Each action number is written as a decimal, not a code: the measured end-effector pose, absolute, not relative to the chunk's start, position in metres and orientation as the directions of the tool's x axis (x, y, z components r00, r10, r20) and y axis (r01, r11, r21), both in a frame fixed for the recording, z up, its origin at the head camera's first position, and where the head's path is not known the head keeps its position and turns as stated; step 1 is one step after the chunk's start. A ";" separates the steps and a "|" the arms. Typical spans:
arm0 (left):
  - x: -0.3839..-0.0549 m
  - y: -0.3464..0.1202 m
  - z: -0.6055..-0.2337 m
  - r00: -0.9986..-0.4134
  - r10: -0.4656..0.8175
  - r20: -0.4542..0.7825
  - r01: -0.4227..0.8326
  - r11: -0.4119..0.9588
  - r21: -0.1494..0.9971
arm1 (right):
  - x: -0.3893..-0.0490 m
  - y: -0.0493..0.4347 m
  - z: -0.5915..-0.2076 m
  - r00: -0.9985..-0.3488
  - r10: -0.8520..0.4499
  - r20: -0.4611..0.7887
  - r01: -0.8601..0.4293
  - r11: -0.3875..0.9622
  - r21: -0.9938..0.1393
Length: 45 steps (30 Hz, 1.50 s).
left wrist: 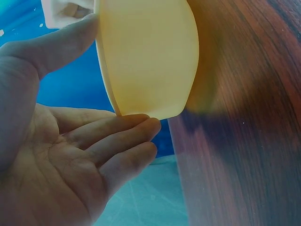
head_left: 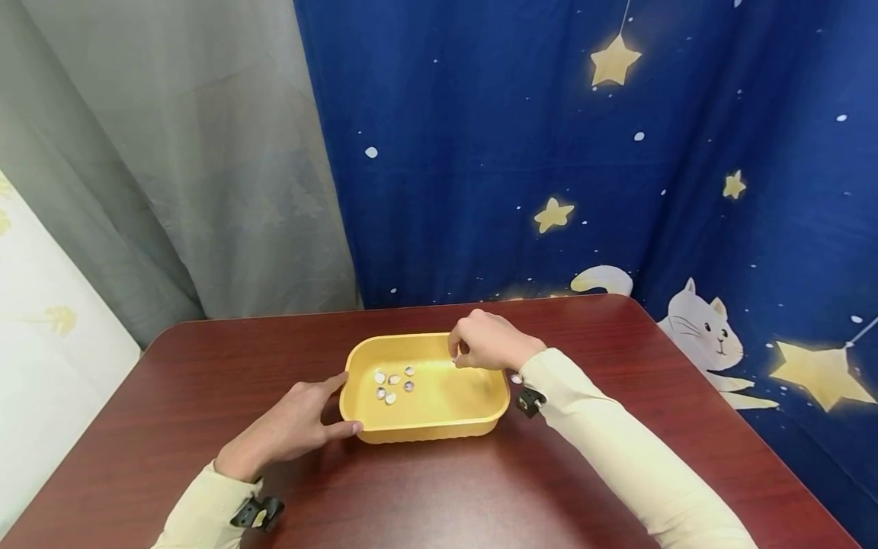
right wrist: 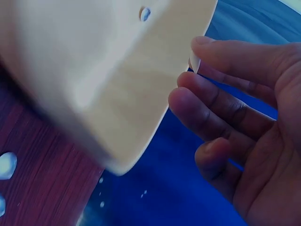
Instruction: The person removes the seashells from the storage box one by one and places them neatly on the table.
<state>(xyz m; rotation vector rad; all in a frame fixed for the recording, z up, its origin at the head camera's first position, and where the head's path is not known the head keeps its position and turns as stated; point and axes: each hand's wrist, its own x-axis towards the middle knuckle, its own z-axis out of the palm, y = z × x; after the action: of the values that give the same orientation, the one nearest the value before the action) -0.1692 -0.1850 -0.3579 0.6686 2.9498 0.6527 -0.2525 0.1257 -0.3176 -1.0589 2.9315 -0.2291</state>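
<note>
A grey curtain [head_left: 226, 152] and a blue curtain [head_left: 466, 152] hang beyond the table's far edge. On the table [head_left: 411, 496], nearer that edge than the near one and midway between the side edges, sits a yellow tub [head_left: 432, 433]. The left hand [head_left: 295, 423] is relaxed and spread, thumb and fingers touching the tub's end toward the table's left edge. The right hand [head_left: 490, 341], over the tub's far right part, pinches a small white shell [right wrist: 195, 63]. Six shells [head_left: 394, 379] lie in the tub's left half; another shell [head_left: 516, 378] lies beside it, toward the table's right edge.
</note>
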 end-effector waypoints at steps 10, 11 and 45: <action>-0.168 -0.187 -0.360 -0.906 0.421 0.055 0.405 0.817 0.410 | -0.240 0.161 -0.325 -0.754 -0.644 0.128 -0.656 0.729 -0.195; -0.168 -0.187 -0.360 -0.905 0.421 0.053 0.404 0.817 0.412 | -0.238 0.164 -0.326 -0.752 -0.645 0.140 -0.659 0.724 -0.203; -0.171 -0.184 -0.358 -0.903 0.427 0.049 0.409 0.817 0.406 | -0.223 0.267 -0.375 -0.880 -0.437 0.185 -0.474 0.832 -0.289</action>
<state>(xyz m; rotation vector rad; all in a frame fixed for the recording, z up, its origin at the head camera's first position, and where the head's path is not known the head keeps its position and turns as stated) -0.1705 -0.1836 -0.3581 0.6792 2.9524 0.6443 -0.2232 0.2666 -0.3750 -0.7771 3.1127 -0.5385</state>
